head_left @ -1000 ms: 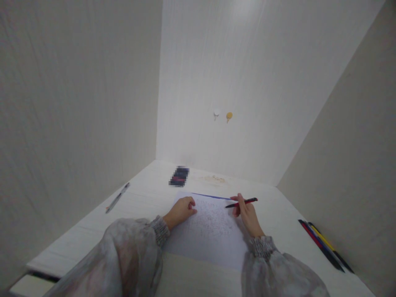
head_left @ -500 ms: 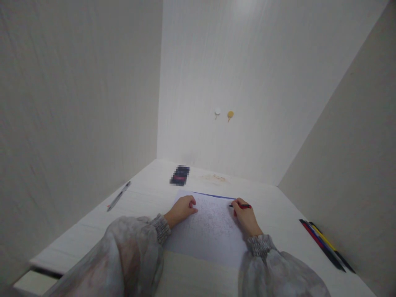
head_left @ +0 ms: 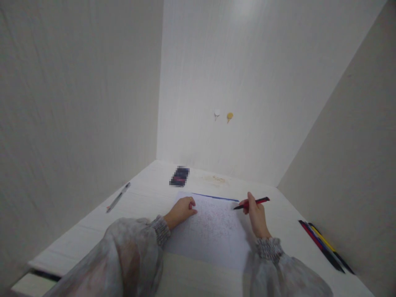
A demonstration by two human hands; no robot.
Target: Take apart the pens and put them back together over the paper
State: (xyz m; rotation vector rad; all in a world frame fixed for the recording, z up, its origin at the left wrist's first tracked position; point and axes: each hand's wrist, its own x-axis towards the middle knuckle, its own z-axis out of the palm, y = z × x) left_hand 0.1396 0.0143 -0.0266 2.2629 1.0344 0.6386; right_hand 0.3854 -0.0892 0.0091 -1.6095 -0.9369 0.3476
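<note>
A white sheet of paper [head_left: 204, 249] lies on the desk, its middle covered with small marks too fine to read. My left hand [head_left: 181, 212] rests on the sheet's left side, fingers loosely bent and thumb apart, holding nothing. At the upper right of the sheet, my right hand [head_left: 256, 214] is closed round a red and black pen [head_left: 262, 200]. The pen's dark tip points left, over the paper near its right edge; whether it touches the paper I cannot tell. A blue strip [head_left: 216, 197] shows along the sheet's far edge.
A dark pixelated object [head_left: 179, 176] lies near the back wall. A slim pen [head_left: 118, 198] is at the left of the desk [head_left: 179, 272]. Several coloured pens or markers [head_left: 324, 247] lie by the right wall. A white hook [head_left: 217, 113] and a yellow hook [head_left: 229, 116] are on the back wall.
My right hand has moved right and lifted somewhat with the pen, whose body now shows more. My left hand and the paper stay in place.
</note>
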